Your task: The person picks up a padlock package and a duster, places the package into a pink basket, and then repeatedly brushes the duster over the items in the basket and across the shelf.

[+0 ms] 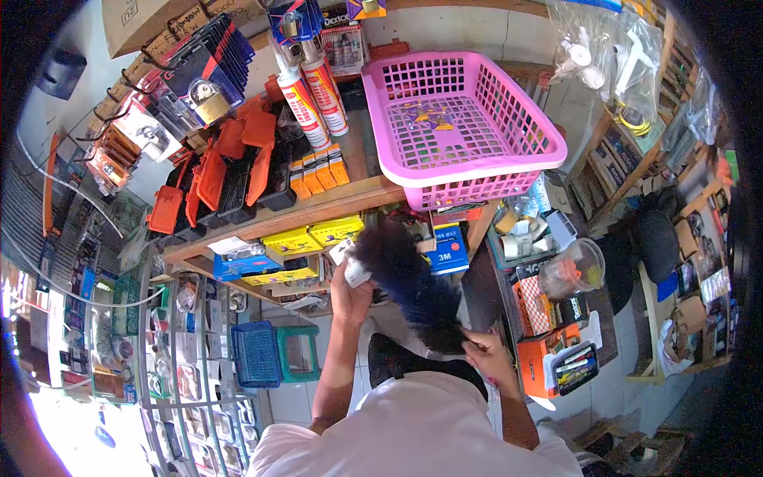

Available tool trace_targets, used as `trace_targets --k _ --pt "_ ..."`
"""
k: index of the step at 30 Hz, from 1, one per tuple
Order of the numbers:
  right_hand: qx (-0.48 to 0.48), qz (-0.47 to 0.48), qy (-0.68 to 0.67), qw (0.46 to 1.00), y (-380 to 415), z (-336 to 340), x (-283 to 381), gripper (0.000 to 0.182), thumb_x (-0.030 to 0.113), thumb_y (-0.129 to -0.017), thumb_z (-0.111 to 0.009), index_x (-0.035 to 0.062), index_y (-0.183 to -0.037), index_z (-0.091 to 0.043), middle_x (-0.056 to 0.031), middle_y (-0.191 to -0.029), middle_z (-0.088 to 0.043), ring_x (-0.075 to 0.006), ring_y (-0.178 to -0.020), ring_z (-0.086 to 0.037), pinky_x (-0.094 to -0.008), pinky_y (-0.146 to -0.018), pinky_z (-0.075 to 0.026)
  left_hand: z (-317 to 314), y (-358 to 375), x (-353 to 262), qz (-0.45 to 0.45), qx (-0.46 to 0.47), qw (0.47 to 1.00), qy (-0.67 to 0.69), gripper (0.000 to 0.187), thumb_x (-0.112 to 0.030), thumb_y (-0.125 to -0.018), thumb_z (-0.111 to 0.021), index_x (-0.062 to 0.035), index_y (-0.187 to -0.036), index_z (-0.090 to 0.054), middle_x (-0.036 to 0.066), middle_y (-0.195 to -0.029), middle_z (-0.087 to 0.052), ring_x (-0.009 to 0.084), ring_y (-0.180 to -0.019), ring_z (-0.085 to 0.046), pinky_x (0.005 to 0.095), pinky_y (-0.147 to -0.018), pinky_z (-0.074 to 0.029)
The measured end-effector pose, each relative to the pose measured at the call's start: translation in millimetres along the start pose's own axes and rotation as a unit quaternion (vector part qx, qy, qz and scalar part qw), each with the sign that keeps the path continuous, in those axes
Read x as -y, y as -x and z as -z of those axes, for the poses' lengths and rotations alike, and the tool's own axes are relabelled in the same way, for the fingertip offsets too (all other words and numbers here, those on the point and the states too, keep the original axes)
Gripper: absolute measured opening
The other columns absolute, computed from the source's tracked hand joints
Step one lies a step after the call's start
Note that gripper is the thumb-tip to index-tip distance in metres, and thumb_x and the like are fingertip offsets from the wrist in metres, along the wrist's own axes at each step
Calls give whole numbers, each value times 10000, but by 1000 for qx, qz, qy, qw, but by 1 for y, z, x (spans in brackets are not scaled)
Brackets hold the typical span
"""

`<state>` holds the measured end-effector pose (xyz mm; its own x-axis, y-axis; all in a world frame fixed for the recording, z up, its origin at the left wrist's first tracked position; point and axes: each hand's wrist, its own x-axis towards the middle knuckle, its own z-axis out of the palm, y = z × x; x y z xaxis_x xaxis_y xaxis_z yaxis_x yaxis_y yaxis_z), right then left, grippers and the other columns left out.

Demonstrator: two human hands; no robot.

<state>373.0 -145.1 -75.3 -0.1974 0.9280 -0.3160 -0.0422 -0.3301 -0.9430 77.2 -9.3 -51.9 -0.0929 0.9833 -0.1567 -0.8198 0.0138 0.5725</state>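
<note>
My right hand is closed on the lower end of a dark, fluffy feather duster, which reaches up and left before the shelf and is partly blurred. My left hand is raised at the shelf front, its fingers around a small white item whose kind I cannot make out. The duster's upper end is close beside that item. Just behind the hands, yellow boxes and a blue 3M box stand under the shelf top.
A pink plastic basket sits on the shelf top. Left of it are sealant tubes, small orange boxes and black bins with orange lids. A clear tub stands right. Below left are a blue basket and a green stool.
</note>
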Motion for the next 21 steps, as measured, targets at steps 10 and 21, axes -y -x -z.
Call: trace_targets --k 10,21 --pt "27 224 199 954 -8 -24 1 369 63 -918 -594 60 -1287 -587 -126 -811 -661 -86 -683 -536 -247 -635 -457 -7 4 2 27 171 979 107 657 -555 -985 -285 -54 -1381 -442 114 -1388 -504 295 -1274 -469 434 -1116 -303" --pt "9 168 174 970 -11 -26 7 334 63 -928 -582 48 -1261 -606 -176 -1065 -698 -108 -874 -631 -259 -765 -493 -3 5 6 88 121 926 347 614 -567 -961 -359 -117 -1361 -482 83 -1405 -488 300 -1290 -428 484 -1135 -235"
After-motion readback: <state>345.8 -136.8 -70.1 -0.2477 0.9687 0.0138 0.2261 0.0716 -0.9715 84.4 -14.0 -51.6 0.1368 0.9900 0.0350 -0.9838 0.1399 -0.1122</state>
